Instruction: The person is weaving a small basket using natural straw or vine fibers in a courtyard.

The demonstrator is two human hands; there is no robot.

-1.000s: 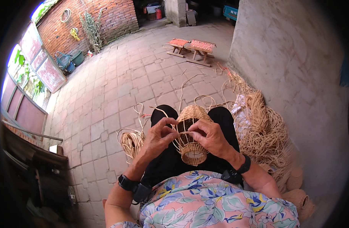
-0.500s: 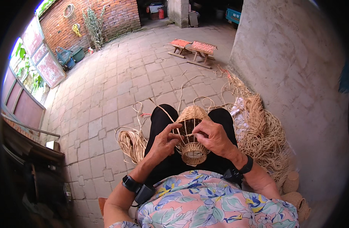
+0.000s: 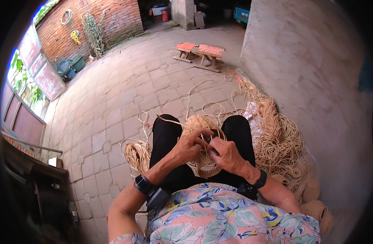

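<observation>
Nearest is the floral shirt, with a black band on each wrist. Just beyond it, on the lap, sits the basket — a small, half-woven cane shell lying on its side, rim toward the person, loose stakes sticking out past the knees.

The left hand lies over the basket's left side, its fingers curled narrow over the rim and pinching a thin strand. The right hand meets it from the right, fingers bent close against the weave, thumb pressing near the same spot; whether it grips a strand of its own I cannot tell.

To weave this pass well, I judge the strand should be kept taut and pressed down tight against the row below before it goes round the next stake, with the other hand steadying the shell so it does not roll on the lap. Uneven pull would likely skew the stakes.

Left of the knees, on the paved floor, lies a small coil of cane. To the right, against the grey wall, a large heap of loose cane, with finished baskets near its close end.

Far off stand two low stools with orange tops — beyond them, a brick wall.
</observation>
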